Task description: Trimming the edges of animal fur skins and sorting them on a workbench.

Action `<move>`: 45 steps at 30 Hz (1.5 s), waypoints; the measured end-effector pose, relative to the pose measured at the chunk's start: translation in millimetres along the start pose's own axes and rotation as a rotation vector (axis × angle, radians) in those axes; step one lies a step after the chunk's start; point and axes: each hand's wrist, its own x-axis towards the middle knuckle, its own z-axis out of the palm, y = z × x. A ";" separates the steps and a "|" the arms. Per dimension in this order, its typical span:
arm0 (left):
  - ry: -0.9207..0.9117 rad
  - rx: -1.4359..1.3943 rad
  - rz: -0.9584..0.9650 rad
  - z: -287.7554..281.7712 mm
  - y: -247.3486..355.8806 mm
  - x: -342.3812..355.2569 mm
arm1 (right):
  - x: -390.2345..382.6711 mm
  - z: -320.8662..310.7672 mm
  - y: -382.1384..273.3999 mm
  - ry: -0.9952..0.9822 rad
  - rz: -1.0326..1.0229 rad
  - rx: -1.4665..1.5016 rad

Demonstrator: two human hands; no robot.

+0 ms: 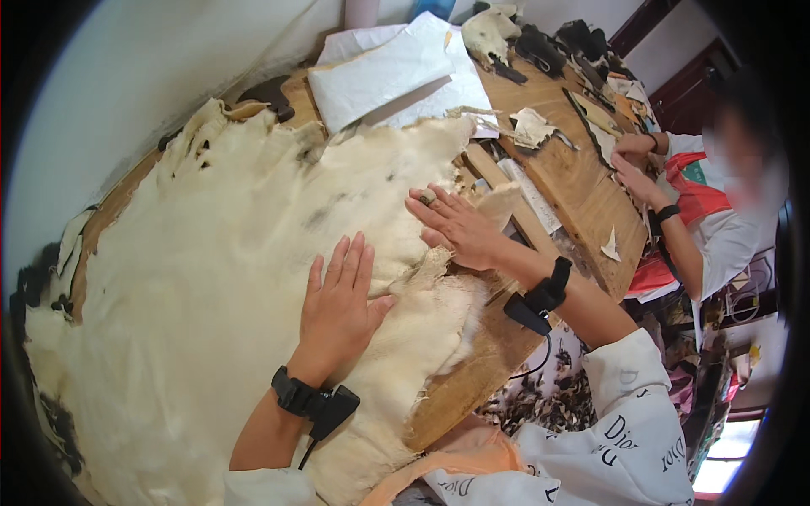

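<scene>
A large cream-coloured animal hide [169,320] with ragged edges covers most of the wooden table, its pale skin side up. Flat on its middle rests my left hand [337,304], fingers stretched forward and thumb out to the side. My right hand [464,229] lies palm down near the hide's right edge, its fingers extended over the surface. A small greenish-brown band or wrap [428,196] shows on one of its fingers. Between the two hands the hide bunches into a ridge, and a furry flap [434,325] folds over in front of my right wrist. Neither hand grips anything visible.
White paper sheets [380,76] overlap the hide's far edge. A wooden strip [515,198] and a whitish bar [531,196] lie right of it. Hide scraps [533,128] sit on the table [582,194]. At right a co-worker's hands [633,169] handle a piece. Dark scraps [548,392] litter the floor.
</scene>
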 end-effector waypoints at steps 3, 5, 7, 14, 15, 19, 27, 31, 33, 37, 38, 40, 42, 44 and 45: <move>-0.041 -0.031 0.014 -5.1 0.9 -5.5 | 4.6 -7.1 4.2 -0.090 -0.037 -0.038; -0.069 -0.046 0.017 -9.8 1.4 -7.6 | 7.2 -9.0 6.7 -0.100 -0.042 -0.036; -0.101 -0.061 0.043 -12.2 2.9 -9.8 | 9.4 -9.7 12.4 -0.111 -0.052 -0.038; -0.086 -0.001 0.084 -10.9 4.3 -13.3 | 15.8 -7.4 17.7 -0.045 -0.128 -0.051; -0.072 -0.009 0.097 -8.8 3.0 -12.8 | 15.5 -6.2 16.7 -0.007 -0.137 -0.052; -0.029 -0.001 0.138 -6.4 4.1 -8.7 | 16.6 -21.0 12.0 0.059 -0.162 0.024; -0.022 -0.252 0.032 -8.5 -0.4 -10.6 | -18.7 -38.7 -68.5 0.182 -0.233 0.049; -0.138 -0.209 0.055 -12.2 -1.4 -9.3 | -21.2 -36.5 -57.3 0.253 -0.330 0.209; -0.162 -0.197 0.049 -14.3 1.8 -8.1 | -20.1 -28.5 -51.4 0.247 -0.305 0.226; -0.225 -0.139 0.048 -17.5 3.9 -7.3 | -17.4 -18.6 -53.5 0.379 -0.281 0.249; -0.227 -0.132 0.041 -18.5 1.0 -12.2 | -17.0 -18.8 -56.4 0.382 -0.287 0.257; -0.126 -0.498 -0.068 -18.7 -3.1 -28.4 | -18.3 -21.0 -61.8 0.461 -0.295 0.203; -0.193 -0.281 -0.112 -29.3 13.6 -41.5 | -23.1 -21.2 -59.0 0.496 -0.293 0.123; -0.251 -0.053 -0.175 -34.4 19.1 -57.2 | -23.9 -20.9 -63.2 0.534 -0.311 0.054; -0.235 -0.012 -0.196 -32.6 18.7 -63.2 | -27.3 -20.7 -66.7 0.497 -0.388 0.073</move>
